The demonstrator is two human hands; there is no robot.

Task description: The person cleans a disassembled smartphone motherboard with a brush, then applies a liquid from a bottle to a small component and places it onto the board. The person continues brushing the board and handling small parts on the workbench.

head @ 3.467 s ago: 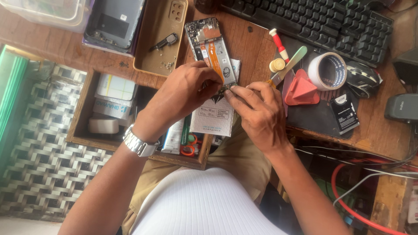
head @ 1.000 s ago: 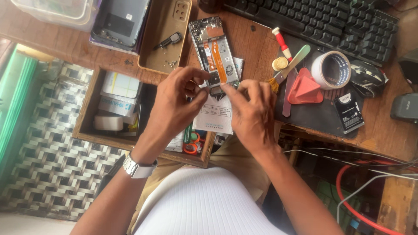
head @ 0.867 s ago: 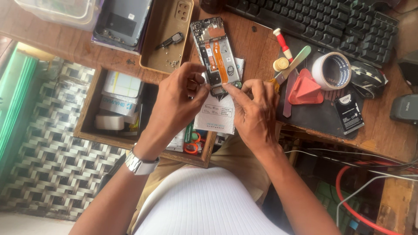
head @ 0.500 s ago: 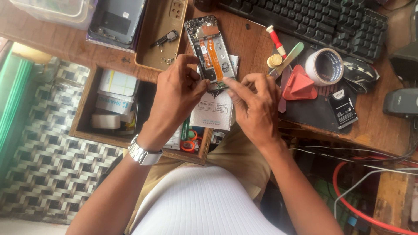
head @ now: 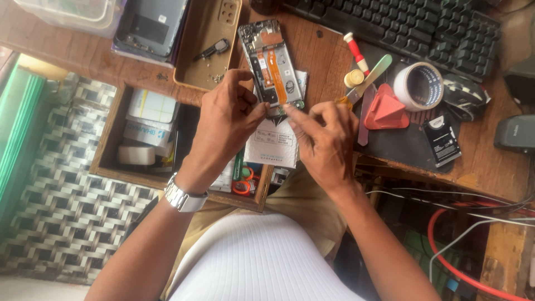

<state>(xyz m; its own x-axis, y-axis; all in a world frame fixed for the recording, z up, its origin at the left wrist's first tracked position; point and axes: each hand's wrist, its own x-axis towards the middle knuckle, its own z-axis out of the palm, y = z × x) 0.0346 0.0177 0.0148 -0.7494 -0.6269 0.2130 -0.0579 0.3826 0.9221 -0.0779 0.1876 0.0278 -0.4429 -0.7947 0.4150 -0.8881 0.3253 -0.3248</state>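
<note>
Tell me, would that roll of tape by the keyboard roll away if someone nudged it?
Probably not. The tape roll seems to lie on its flat side, its hole facing up, so a nudge would likely slide it across the dark mat. It looks hollow, so probably light. The red wedge beside it would likely stop it on that side.

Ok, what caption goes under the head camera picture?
Left hand and right hand work at the bottom edge of an opened phone on a wooden desk.
</note>
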